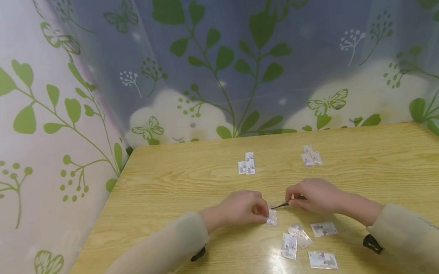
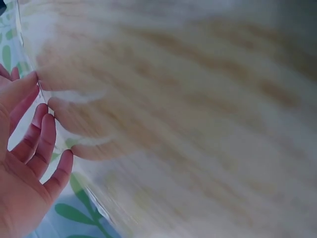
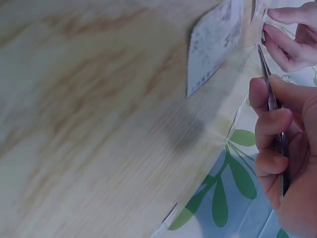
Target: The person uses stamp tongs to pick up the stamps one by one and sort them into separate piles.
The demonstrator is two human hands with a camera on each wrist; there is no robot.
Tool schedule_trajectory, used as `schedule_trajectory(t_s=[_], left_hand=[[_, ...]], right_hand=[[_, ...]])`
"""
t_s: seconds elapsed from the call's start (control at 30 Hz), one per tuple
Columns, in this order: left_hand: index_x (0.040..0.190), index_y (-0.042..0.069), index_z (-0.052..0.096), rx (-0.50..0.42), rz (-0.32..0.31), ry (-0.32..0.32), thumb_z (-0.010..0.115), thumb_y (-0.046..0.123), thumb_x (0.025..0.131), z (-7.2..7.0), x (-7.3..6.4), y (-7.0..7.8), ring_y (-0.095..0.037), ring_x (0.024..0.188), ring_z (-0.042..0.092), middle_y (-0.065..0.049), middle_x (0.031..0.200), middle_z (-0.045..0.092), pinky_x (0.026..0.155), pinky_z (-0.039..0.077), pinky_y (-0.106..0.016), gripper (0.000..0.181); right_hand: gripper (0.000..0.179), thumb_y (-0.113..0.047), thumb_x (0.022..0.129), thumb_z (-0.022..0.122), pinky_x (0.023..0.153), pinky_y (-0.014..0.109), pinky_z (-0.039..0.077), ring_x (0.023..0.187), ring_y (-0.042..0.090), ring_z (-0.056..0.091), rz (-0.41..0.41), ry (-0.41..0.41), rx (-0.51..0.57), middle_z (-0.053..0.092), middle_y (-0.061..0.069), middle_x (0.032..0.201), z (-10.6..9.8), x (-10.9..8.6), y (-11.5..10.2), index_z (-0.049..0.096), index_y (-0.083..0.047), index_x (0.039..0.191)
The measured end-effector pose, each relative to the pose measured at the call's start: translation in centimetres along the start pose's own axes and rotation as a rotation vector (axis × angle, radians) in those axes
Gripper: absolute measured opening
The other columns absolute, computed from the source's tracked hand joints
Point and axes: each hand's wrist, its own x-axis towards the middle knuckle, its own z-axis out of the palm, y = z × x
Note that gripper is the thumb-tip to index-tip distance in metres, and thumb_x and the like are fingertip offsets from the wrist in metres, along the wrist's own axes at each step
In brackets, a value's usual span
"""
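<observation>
Apparently, card (image 1: 272,218) being picked at: pinched by left hand (image 1: 243,207), tweezers (image 3: 272,100) held in right hand (image 1: 317,194). Careful closing seems needed.

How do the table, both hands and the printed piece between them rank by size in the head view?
1. Table
2. Left hand and right hand: too alike to rank
3. Printed piece

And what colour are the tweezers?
The tweezers are dark metallic grey, best seen in the right wrist view.
</observation>
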Motion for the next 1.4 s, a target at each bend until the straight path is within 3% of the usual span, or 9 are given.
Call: schedule_trajectory(t_s=[0.27,0.6,0.77,0.93,1.13,1.4], left_hand=[[0.091,0.024,0.073,0.0,-0.011,0.022,0.075,0.029,0.086,0.3,0.1,0.2,0.003,0.073,0.051,0.017,0.083,0.055,0.066,0.04,-0.014,0.007],[0.093,0.024,0.072,0.016,-0.012,0.021,0.074,0.029,0.086,0.2,0.0,0.1,0.002,0.075,0.052,0.016,0.085,0.057,0.067,0.041,-0.015,0.008],[0.094,0.022,0.072,-0.02,0.0,0.016,0.071,0.026,0.089,-0.1,-0.1,0.1,0.003,0.076,0.053,0.016,0.085,0.057,0.07,0.042,-0.014,0.006],[0.094,0.023,0.072,-0.077,0.027,0.002,0.07,0.025,0.09,-0.1,0.2,0.3,0.005,0.079,0.054,0.018,0.087,0.059,0.075,0.043,-0.014,0.006],[0.096,0.021,0.072,-0.13,0.079,-0.044,0.071,0.024,0.09,0.3,1.7,1.1,0.009,0.081,0.054,0.018,0.088,0.06,0.076,0.042,-0.012,0.007],[0.099,0.02,0.073,-0.1,0.151,-0.09,0.072,0.023,0.089,1.1,3.7,2.4,0.007,0.077,0.052,0.016,0.086,0.061,0.073,0.041,-0.009,0.01]], right_hand=[[0.003,-0.02,0.093,0.066,0.058,0.027,0.046,0.068,0.002,0.055,0.025,0.032,-0.016,0.065,-0.012,0.081,0.1,-0.7,-0.4,0.069,-0.018,0.093],[0.004,-0.019,0.094,0.065,0.055,0.026,0.045,0.063,0.0,0.053,0.014,0.061,0.009,0.065,-0.011,0.077,0.6,-1.1,-0.6,0.067,-0.019,0.09],[0.005,-0.019,0.094,0.064,0.056,0.027,0.045,0.064,0.0,0.053,0.032,0.078,0.015,0.064,-0.013,0.076,0.4,-1.4,-0.5,0.066,-0.02,0.09],[0.004,-0.015,0.094,0.063,0.052,0.025,0.041,0.058,-0.001,0.048,0.078,0.11,0.006,0.058,-0.013,0.069,-1.0,-2.4,0.2,0.066,-0.017,0.092],[0.006,-0.015,0.096,0.061,0.049,0.025,0.034,0.051,0.001,0.04,0.145,0.132,0.005,0.051,-0.013,0.062,-3.4,-4.3,1.7,0.067,-0.013,0.096],[0.005,-0.014,0.096,0.061,0.049,0.025,0.031,0.049,0.003,0.036,0.242,0.173,-0.054,0.047,-0.01,0.061,-5.8,-7.2,4.5,0.065,-0.012,0.098]])
